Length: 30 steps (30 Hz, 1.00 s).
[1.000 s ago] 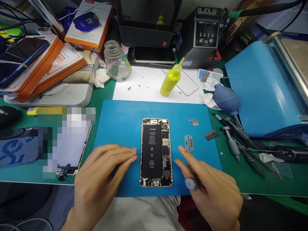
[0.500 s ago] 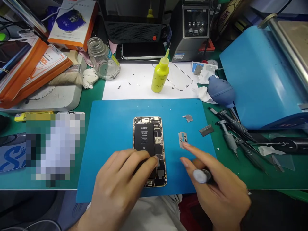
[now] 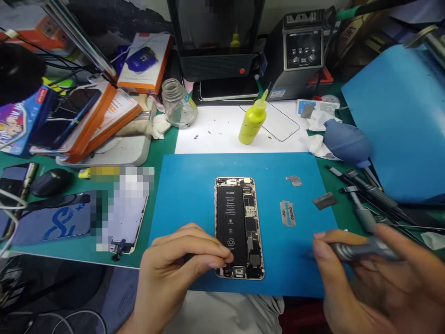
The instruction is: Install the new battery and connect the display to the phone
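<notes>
left hand [image 3: 177,266]: fingers curled, tips bunched together on the lower left corner of the phone [image 3: 232,211]. Can't tell whether they pinch anything or just press down.
right hand [image 3: 378,278]: closed around a screwdriver [image 3: 361,251], thumb on top. The shaft lies roughly level and points toward the left hand. Motion-blurred, so the tip is not readable.
phone: back shell open, face up, battery and board exposed. Its bottom end sits under the left fingertips [image 3: 222,258], and the rest runs straight away from them. It is well clear of the right grip, off to that hand's left.
mat [image 3: 194,185]: blue, under the phone and under both hands' fingertips.
razor blade [image 3: 288,213]: flat on the mat between the two grips, nearer the right hand, just beyond its thumb. Not touched.
shield plate [image 3: 294,181]: small metal part on the mat, further out past the blade.
metal tab [image 3: 324,200]: at the mat's right edge, just beyond the right hand's knuckles.
tool row [image 3: 368,197]: drivers and tweezers lying on the green bench, beyond and outboard of the right grip.
yellow bottle [image 3: 253,121]: upright on white paper, far side of the mat, well beyond both hands.
glass jar [image 3: 177,103]: left of the bottle, far beyond the left hand.
air blower [image 3: 346,144]: blue bulb, well beyond the right hand.
screen panel [image 3: 121,211]: outboard of the left hand, on the bench, partly pixelated.
</notes>
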Available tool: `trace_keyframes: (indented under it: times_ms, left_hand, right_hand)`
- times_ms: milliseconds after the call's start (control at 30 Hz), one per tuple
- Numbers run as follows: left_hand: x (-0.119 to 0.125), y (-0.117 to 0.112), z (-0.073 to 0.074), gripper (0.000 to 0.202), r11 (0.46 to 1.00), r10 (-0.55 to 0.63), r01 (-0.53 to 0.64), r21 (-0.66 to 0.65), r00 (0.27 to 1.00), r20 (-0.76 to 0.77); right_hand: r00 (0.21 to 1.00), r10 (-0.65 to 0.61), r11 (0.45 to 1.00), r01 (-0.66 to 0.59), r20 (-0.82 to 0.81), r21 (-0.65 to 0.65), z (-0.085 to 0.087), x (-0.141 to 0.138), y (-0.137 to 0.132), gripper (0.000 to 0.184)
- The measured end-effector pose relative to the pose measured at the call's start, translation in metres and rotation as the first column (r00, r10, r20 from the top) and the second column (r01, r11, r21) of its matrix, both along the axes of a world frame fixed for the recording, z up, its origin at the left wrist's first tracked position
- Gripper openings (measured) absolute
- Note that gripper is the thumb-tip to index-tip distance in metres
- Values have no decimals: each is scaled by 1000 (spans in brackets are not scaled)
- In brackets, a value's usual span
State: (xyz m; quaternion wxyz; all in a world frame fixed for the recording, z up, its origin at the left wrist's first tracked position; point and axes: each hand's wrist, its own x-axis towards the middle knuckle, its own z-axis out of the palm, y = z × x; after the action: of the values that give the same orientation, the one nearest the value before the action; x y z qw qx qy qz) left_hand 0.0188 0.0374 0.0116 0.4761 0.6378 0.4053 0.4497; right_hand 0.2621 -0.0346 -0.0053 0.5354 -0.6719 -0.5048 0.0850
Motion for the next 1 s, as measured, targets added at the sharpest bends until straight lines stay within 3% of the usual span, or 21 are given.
trace_keyframes:
  times_ms: [67,133,267,433,567,1000]
  left_hand:
    - [0,0,-2,17,1000,13,-12,-10,999,35]
    - [-1,-1,-3,17,1000,25,-23,-20,998,66]
    - [-3,-1,-5,15,999,17,-13,-42,995,99]
    - [-5,-1,-6,11,998,-3,9,-59,995,100]
    - [-5,-2,-6,10,998,2,4,-59,995,100]
    - [-5,2,-5,12,991,-44,62,-122,988,146]
  right_hand:
    - [929,-96,995,102,-356,-3,11,-19,8,71]
    - [835,-93,993,119,-542,13,21,-42,16,76]
    - [850,134,990,-87,-509,114,28,-75,23,63]
    - [867,184,979,-117,-464,168,15,-79,33,60]
    - [828,275,957,-187,-489,221,6,-73,40,59]
    - [857,182,980,-121,-482,155,5,-73,38,58]
